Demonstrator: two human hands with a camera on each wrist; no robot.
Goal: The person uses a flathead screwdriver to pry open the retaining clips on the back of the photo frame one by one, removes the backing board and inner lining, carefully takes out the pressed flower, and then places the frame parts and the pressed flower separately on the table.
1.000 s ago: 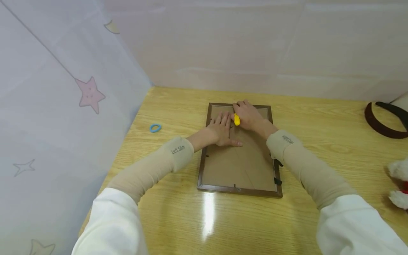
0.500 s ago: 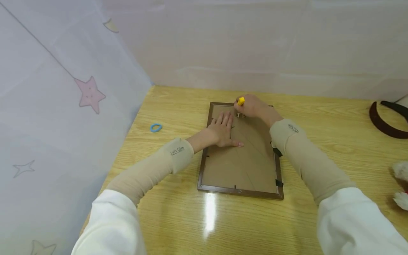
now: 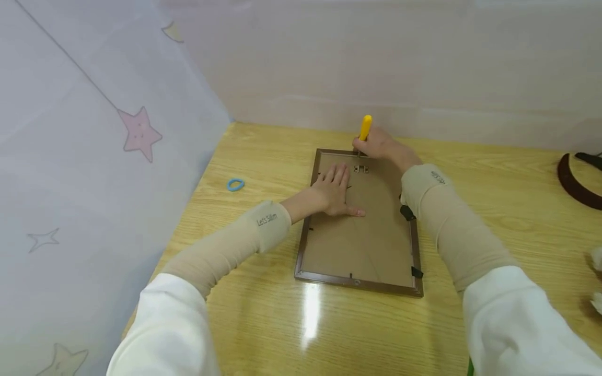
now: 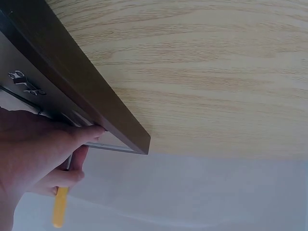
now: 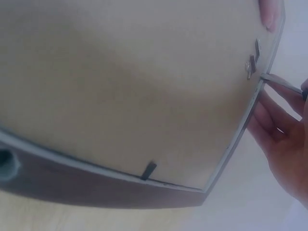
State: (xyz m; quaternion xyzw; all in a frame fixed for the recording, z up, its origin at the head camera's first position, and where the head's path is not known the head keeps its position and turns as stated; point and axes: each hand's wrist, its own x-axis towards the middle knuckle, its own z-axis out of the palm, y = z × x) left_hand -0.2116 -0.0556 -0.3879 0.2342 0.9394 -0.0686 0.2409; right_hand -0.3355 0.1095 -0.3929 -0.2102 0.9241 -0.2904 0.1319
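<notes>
A brown picture frame (image 3: 324,279) lies face down on the table, its tan backing board (image 3: 357,245) upward. My left hand (image 3: 333,196) rests flat on the board with fingers spread. At the frame's far edge my right hand (image 3: 381,144) grips a yellow-handled screwdriver (image 3: 366,127), held nearly upright. In the right wrist view the screwdriver's flat metal tip (image 5: 267,77) meets the inner edge of the frame, and fingers (image 5: 269,113) touch the outer side. Close to that tip sits a small metal hanger (image 3: 361,169). Small dark tabs (image 3: 350,275) stand along the frame's edges.
A blue ring (image 3: 235,184) lies left of the frame on the wooden table (image 3: 254,313). Black tabs (image 3: 416,272) stick out on the frame's right side. A dark headband (image 3: 563,172) and white fluffy pieces (image 3: 597,258) are at far right. Pale cloth (image 3: 352,68) hangs behind.
My right hand has moved from beside the hanger to the frame's far edge, and the screwdriver handle has tipped upright. The hanger has come into sight. My left hand stays on the board.
</notes>
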